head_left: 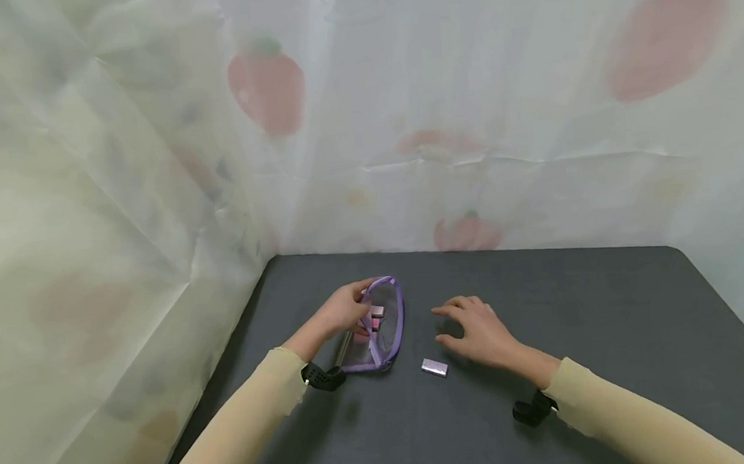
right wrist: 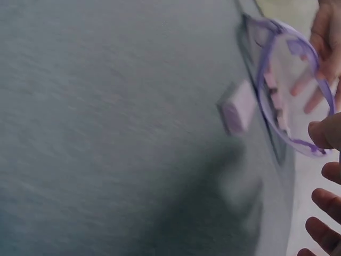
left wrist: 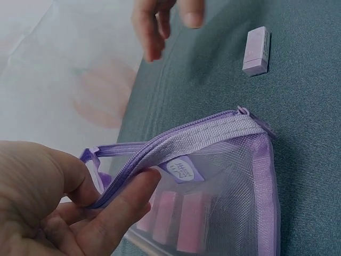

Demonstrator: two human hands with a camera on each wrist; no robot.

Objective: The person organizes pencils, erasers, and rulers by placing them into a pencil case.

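Left wrist view shows the left hand (left wrist: 53,202) pinching the pouch (left wrist: 224,186) rim, its label unreadable, while the right hand (head_left: 481,332) hovers, fingers spread, near the small box (head_left: 434,367).

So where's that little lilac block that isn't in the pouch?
In the head view the lilac block lies on the dark table, just right of the purple mesh pouch and just below the right hand, which is not touching it.

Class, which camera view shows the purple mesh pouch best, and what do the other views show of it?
The left wrist view: the purple mesh pouch fills the frame, with its zipper, label and pink items inside sharp, and the left hand pinching its rim. The head view shows it small; the right wrist view shows it blurred at the edge.
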